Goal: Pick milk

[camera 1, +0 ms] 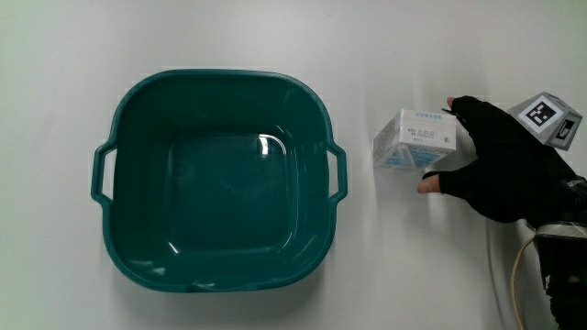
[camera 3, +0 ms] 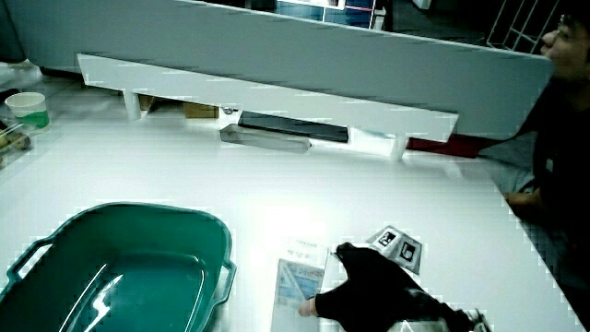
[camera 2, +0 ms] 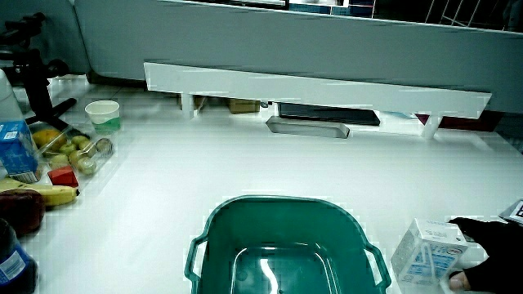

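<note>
**One hand clamped on the milk carton, beside the basin**

One gloved hand (camera 1: 500,170) is what you have in play, and its fingers are wrapped on the milk carton (camera 1: 415,139): fingertips on the carton's edge farther from you, thumb on the nearer edge. The carton sits on the white table (camera 1: 459,46), just beside the handle of the teal basin (camera 1: 220,78) but apart from it, with a strip of bare table between them. The patterned cube (camera 1: 550,117) rides on the back of the hand.

Around the carton you have bare table, both nearer to you and toward the low partition (camera 2: 319,88). The basin holds nothing and takes up the middle of the main view.

In both side views the carton (camera 2: 429,253) (camera 3: 300,281) shows with the hand (camera 2: 490,241) (camera 3: 373,290) against it, next to the basin (camera 2: 278,202) (camera 3: 138,210). Whether the carton's base touches the table, you cannot tell. The forearm is cut off at the frame edge, and in a side view the glove hides the carton's face that it covers.

Well apart from the basin, a paper cup (camera 2: 103,114) and a cluster of fruit (camera 2: 73,151) lie at the table's edge; the single pieces are hard to make out.
</note>
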Demonstrator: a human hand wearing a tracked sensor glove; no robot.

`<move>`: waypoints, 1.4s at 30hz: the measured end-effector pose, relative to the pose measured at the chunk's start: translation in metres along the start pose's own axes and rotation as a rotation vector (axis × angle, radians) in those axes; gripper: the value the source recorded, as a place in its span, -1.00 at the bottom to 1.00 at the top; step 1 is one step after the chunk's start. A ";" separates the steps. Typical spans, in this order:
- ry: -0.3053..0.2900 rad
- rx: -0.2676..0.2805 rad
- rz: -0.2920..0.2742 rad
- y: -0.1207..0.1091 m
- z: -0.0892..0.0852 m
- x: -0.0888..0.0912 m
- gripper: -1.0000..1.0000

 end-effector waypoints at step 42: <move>0.296 0.012 0.187 0.018 -0.002 0.019 0.77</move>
